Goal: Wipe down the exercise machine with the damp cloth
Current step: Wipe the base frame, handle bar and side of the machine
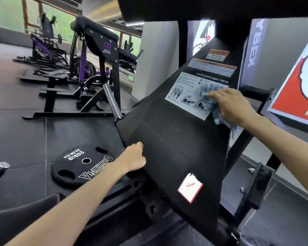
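Note:
The exercise machine's black slanted panel (176,139) fills the middle of the view, with a white instruction sticker (185,96) near its top and a small red-edged sticker (190,188) lower down. My right hand (233,105) presses a blue-and-white cloth (207,99) against the right part of the instruction sticker; the cloth's tail hangs off the panel's right edge. My left hand (133,157) grips the panel's left edge, fingers curled around it.
A black 20 kg weight plate (78,167) lies on the dark rubber floor at the left. A chrome bar sleeve (112,102) sticks out beside the panel. Purple-and-black machines (89,55) stand behind. A red-and-white wall poster (299,82) is at the right.

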The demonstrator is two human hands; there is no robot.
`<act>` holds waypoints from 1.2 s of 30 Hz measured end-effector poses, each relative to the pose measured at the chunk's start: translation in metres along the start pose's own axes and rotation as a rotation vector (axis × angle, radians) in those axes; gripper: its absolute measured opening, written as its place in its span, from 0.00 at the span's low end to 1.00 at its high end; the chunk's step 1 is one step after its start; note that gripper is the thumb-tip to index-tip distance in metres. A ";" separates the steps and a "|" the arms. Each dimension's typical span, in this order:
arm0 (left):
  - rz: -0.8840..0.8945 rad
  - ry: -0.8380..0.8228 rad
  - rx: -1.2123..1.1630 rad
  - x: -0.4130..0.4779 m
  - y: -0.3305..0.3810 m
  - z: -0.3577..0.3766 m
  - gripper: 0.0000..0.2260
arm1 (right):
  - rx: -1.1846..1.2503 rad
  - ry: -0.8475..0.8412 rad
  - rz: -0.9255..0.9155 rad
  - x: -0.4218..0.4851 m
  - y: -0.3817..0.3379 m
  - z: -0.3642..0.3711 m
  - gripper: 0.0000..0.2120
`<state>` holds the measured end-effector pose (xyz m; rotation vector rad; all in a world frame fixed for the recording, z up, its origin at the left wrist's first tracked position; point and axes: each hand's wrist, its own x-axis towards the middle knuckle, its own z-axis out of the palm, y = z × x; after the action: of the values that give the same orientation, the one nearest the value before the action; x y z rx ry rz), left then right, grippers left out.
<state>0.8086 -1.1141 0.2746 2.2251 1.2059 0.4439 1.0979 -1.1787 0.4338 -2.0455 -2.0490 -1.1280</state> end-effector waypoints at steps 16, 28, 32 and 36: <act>-0.136 -0.061 0.091 -0.020 -0.067 0.089 0.16 | 0.666 0.747 0.764 -0.138 -0.159 0.055 0.19; -0.341 0.058 0.052 -0.024 -0.126 0.190 0.18 | 0.328 0.336 0.287 -0.220 -0.306 0.196 0.17; -0.389 0.101 0.015 -0.028 -0.130 0.196 0.17 | 0.316 0.112 0.206 -0.200 -0.325 0.227 0.09; -0.379 0.136 -0.073 -0.016 -0.121 0.204 0.17 | 0.404 0.080 0.253 -0.180 -0.320 0.223 0.13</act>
<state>0.8289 -1.1399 0.0395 1.8714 1.6139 0.4799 0.9415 -1.1796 0.0334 -1.9465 -1.7419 -0.6762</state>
